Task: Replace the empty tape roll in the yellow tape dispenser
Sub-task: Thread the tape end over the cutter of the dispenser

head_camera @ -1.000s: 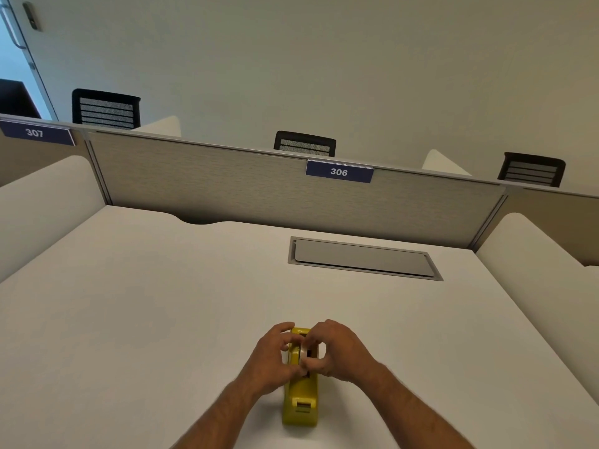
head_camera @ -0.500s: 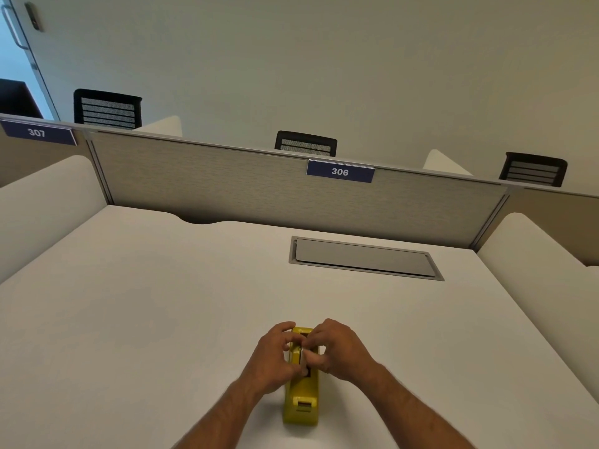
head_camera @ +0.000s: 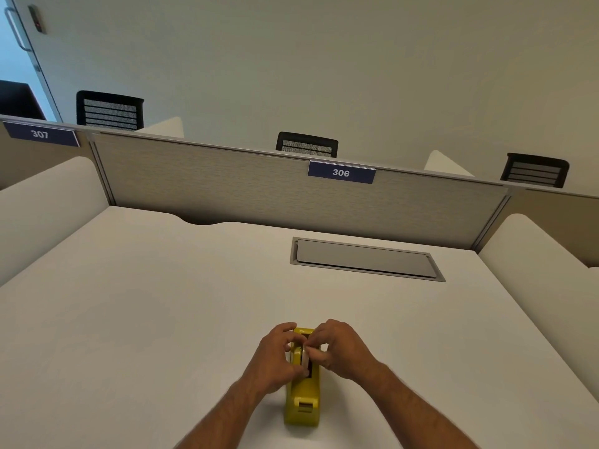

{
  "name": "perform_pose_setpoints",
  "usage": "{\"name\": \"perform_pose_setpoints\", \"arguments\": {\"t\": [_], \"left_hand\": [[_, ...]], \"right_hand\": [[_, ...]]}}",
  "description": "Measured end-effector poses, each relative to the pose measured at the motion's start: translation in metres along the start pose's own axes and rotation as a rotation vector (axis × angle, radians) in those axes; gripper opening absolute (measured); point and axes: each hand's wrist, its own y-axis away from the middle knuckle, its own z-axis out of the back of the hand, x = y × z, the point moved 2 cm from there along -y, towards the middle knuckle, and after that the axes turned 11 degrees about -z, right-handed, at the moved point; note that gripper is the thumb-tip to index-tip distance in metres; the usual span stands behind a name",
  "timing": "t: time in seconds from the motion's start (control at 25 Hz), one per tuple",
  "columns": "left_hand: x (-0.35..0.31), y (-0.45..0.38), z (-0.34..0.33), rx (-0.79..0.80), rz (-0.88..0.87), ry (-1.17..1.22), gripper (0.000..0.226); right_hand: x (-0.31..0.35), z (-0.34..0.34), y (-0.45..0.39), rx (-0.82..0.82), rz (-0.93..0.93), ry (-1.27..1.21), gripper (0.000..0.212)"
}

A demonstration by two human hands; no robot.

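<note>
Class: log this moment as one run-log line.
left hand: on roll | right hand: on roll | tape roll: in yellow dispenser | desk

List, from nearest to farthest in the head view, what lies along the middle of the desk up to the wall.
yellow tape dispenser → hands, left and right, on it → grey hatch cover → partition panel → label 306 → black chair back

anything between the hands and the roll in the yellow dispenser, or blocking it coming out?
Nothing visible. The left hand and right hand are both already at the tape roll, which sits in the top slot of the yellow tape dispenser. The space above the slot is open. The white desk around it is bare.
</note>
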Motion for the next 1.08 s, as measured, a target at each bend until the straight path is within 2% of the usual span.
{"name": "perform_pose_setpoints", "arguments": {"t": [0.2,0.52,0.76,1.0,1.08], "left_hand": [[0.0012,-0.0001,0.0005,0.011,0.009,0.006,0.058],[0.0009,-0.0004,0.0010,0.000,0.016,0.026,0.061],[-0.0027,-0.0002,0.0011,-0.012,0.024,0.011,0.056],[-0.0038,0.0001,0.0009,-0.012,0.023,-0.002,0.057],[-0.0035,0.0002,0.0009,-0.013,0.021,0.002,0.057]], "right_hand": [[-0.0009,0.0038,-0.0002,-0.005,-0.050,-0.053,0.020],[0.0003,0.0009,0.0040,0.032,-0.023,0.042,0.042],[0.0035,0.0022,0.0022,-0.010,-0.006,0.013,0.023],[0.0029,0.0048,0.0040,0.035,-0.003,0.019,0.030],[0.0033,0.0044,0.0039,0.034,-0.006,0.010,0.026]]}}
